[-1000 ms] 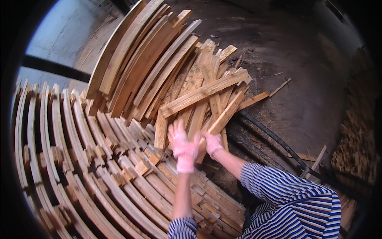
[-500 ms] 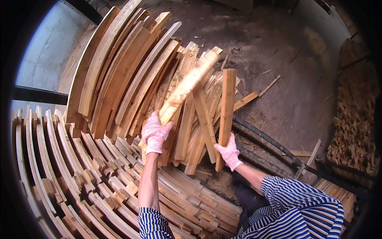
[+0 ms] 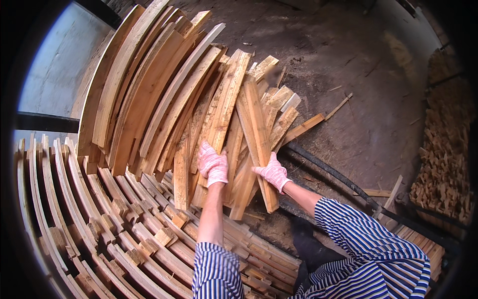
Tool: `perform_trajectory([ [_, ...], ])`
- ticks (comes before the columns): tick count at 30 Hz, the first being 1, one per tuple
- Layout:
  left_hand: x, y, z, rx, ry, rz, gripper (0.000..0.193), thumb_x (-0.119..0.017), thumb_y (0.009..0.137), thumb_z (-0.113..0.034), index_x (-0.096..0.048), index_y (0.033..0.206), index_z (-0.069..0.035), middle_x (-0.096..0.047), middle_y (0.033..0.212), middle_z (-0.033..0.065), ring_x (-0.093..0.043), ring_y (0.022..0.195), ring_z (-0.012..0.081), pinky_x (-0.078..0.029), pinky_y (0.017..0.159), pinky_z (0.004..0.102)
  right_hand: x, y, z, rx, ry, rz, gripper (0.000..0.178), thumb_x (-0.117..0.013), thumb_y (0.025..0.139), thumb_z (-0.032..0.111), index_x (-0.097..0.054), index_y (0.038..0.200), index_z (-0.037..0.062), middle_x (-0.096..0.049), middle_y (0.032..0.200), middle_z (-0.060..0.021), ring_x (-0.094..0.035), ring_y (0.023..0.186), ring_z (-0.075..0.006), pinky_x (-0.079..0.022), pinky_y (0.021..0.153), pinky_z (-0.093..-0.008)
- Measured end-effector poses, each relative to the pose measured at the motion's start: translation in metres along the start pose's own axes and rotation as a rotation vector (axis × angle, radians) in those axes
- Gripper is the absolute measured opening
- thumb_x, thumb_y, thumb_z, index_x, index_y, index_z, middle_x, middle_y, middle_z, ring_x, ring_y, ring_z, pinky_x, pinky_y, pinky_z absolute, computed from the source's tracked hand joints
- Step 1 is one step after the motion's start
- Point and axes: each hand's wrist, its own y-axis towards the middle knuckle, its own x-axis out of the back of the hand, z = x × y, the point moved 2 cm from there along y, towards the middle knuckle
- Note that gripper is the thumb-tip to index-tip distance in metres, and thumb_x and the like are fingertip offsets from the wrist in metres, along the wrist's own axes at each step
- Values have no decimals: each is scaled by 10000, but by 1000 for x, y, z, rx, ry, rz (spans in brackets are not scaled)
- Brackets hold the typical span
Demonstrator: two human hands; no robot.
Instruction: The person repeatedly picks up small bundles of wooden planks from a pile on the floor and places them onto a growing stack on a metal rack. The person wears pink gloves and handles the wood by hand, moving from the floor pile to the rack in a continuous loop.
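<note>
Both my hands wear pink-and-white knit gloves. My left hand [image 3: 213, 163] is closed at the lower end of a rough, pale wooden board [image 3: 226, 102], which slants up and away over the pile; its fingertips are partly hidden. To the right, my right hand [image 3: 273, 173] grips a narrower wooden slat [image 3: 258, 127] near its lower part, thumb up along the edge. That slat leans to the left, its upper end against another slat. Around and beneath them lies a loose heap of short boards [image 3: 286, 119], crossing at different angles.
Long curved boards [image 3: 149, 89] stand stacked at the far left. Nearer, rows of curved slats [image 3: 124, 224] are layered with small spacer blocks. A dark metal rail [image 3: 328, 167] crosses at right, before the dirt floor [image 3: 343, 65]. A large woodpile [image 3: 443, 149] lines the right side.
The board in my left hand has swung left and come down onto the pile. My right hand has moved slightly left, and its slat has tipped from upright to leaning left.
</note>
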Motion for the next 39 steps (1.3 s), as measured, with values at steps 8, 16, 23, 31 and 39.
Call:
perform_trajectory([
  [8,68,12,31,-96,-138,233,831,-794,789,-419,-448,1425,-11,-626,1237,255,-677,1002,290,-585,767,411,66,-53,34,100,580,417,650,-868,750,246,-494,1237,31,-627,997,-108,-638,912,-174,-578,779,-317],
  [16,73,-221,-74,4,-1313,702,897,-877,704,-401,-447,1378,6,-676,1085,146,-672,901,212,-639,745,337,75,-66,-59,-5,1057,519,544,-743,904,236,-533,1330,-30,-673,1156,-128,-672,1015,-219,-596,844,-296],
  [23,50,-406,19,102,-1269,193,789,-864,786,-269,-418,1382,-9,-627,1199,143,-633,1055,195,-557,880,332,86,-282,-9,90,757,838,630,-806,820,171,-515,1342,-28,-660,1163,-99,-648,1033,-202,-564,897,-337],
  [31,194,-618,65,-159,-1247,-606,1082,-930,676,-198,-270,1510,4,-441,1475,143,-480,1302,226,-422,1089,375,120,-484,-67,608,-140,1057,552,-896,724,173,-607,1154,-16,-711,1019,-80,-678,968,-182,-559,843,-320],
  [39,254,-834,119,54,-1519,-928,759,-914,696,-167,-513,1324,-27,-642,1213,92,-605,1126,187,-493,988,353,88,-649,-75,765,-255,1386,1216,-985,539,443,-334,1476,21,-561,1340,-120,-529,1248,-217,-451,1039,-375],
])
